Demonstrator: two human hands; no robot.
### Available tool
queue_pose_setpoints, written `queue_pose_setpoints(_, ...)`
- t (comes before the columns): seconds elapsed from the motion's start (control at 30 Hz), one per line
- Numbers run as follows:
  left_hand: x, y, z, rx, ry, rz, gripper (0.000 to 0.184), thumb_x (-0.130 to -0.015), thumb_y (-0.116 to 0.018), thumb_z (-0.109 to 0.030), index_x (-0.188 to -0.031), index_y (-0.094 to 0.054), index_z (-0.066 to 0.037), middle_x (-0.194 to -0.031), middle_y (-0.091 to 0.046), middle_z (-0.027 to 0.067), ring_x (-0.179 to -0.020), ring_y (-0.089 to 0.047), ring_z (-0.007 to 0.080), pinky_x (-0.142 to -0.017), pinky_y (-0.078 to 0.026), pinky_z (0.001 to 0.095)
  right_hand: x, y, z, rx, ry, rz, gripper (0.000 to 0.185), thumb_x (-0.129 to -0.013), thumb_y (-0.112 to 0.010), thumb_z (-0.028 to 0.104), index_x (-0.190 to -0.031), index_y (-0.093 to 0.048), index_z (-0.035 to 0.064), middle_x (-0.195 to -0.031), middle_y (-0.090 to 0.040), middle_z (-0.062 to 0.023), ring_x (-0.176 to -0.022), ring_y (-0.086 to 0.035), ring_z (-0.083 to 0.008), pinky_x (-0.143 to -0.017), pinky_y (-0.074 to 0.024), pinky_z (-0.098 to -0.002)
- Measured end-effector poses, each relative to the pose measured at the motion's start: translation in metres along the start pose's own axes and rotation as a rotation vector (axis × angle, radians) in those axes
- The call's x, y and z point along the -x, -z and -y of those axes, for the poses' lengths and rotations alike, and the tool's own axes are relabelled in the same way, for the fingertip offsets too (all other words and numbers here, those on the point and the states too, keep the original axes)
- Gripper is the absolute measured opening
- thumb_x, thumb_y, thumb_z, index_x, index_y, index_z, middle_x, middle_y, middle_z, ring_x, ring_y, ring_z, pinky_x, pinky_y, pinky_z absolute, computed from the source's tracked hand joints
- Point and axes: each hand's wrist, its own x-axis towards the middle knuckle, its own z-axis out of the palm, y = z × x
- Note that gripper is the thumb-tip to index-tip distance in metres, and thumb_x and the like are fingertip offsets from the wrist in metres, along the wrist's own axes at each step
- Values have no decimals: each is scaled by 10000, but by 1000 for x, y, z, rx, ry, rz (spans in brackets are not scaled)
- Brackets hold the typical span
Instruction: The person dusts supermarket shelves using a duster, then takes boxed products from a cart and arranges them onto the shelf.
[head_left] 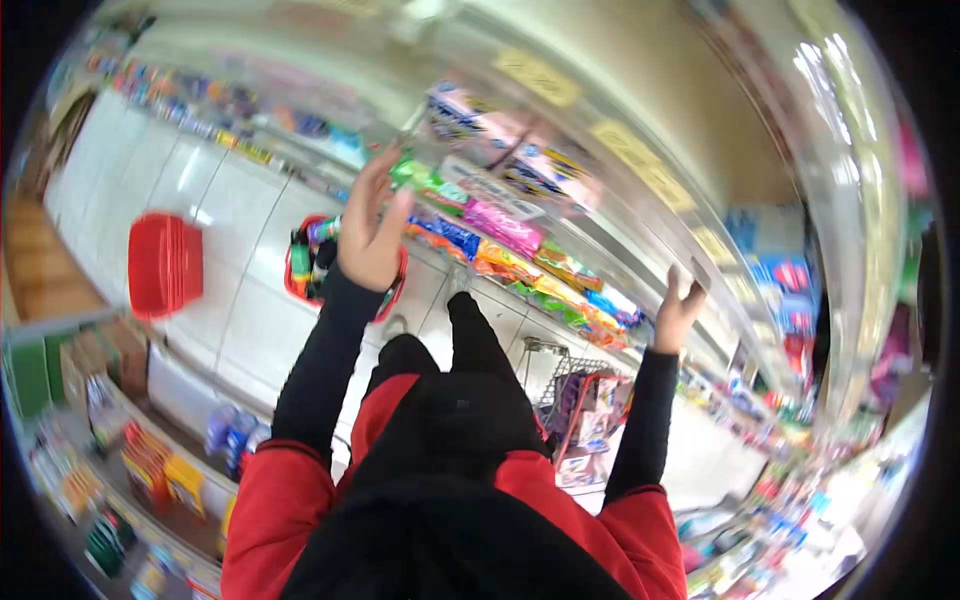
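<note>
My left hand [372, 230] is raised beside the shelf with thumb and fingers apart, and I see nothing in it. Closest to its fingertips is a green packet [428, 182] at the end of a row of bright packets, among them a pink packet [502, 228]. Above that row lie pale pink boxes [545, 172] with dark lettering, blurred by motion. Farther right, my right hand [678, 315] is at the shelf's front edge [640, 235], fingers parted. Its fingertips are at the edge strip; whether they touch it I cannot tell.
On the tiled floor stand a red basket [165, 265] and, beneath my left arm, another red basket [400, 290] holding bottles. A wire shopping cart [550, 380] with goods is below my right arm. Stocked shelves [165, 500] run behind me on the left.
</note>
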Motion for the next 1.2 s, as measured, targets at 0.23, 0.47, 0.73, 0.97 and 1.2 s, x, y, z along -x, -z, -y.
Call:
queue_pose_setpoints(0.23,124,35,37,-125,572,337,302,-824,-491,-154,-1071,-438,12,-1053,-493,86,-995,-453,143,-874,-331,266,208,159,-6,140,-353,-278,409,-739,-539,55,-1108,-388,-36,-1101,-431,-157,-1054,-393,-240,-914,-272,-325)
queue_pose_setpoints(0.47,191,-38,24,-195,652,842,274,-813,-504,-155,-1046,-460,-18,-1009,-510,56,-931,-478,126,-822,-363,244,360,290,2,275,-567,-784,370,-748,-546,91,-1072,-417,-34,-1078,-457,-135,-1045,-403,-223,-928,-247,-324)
queue_pose_setpoints(0.73,368,-206,-44,-47,520,1527,341,-796,-527,-177,-1090,-420,-40,-1057,-487,65,-949,-483,152,-781,-403,276,504,389,-13,906,-754,-806,433,-705,-591,141,-1077,-430,-9,-1099,-424,-178,-1058,-367,-308,-902,-263,-374)
queue_pose_setpoints(0.97,598,-290,-118,28,296,1834,349,-780,-541,-217,-1058,-452,-24,-1009,-505,101,-967,-490,196,-788,-402,325,583,391,-59,445,-850,-444,513,-693,-584,360,-1068,-453,35,-1001,-496,-150,-1056,-351,-339,-878,-214,-468)
queue_pose_setpoints(1.2,661,-317,-126,-225,372,1893,320,-811,-498,-209,-1061,-456,-12,-1055,-487,114,-975,-472,210,-859,-345,300,599,383,-71,-383,-643,-365,752,-611,-648,379,-1194,-315,39,-1183,-369,-161,-1165,-260,-343,-944,-186,-449)
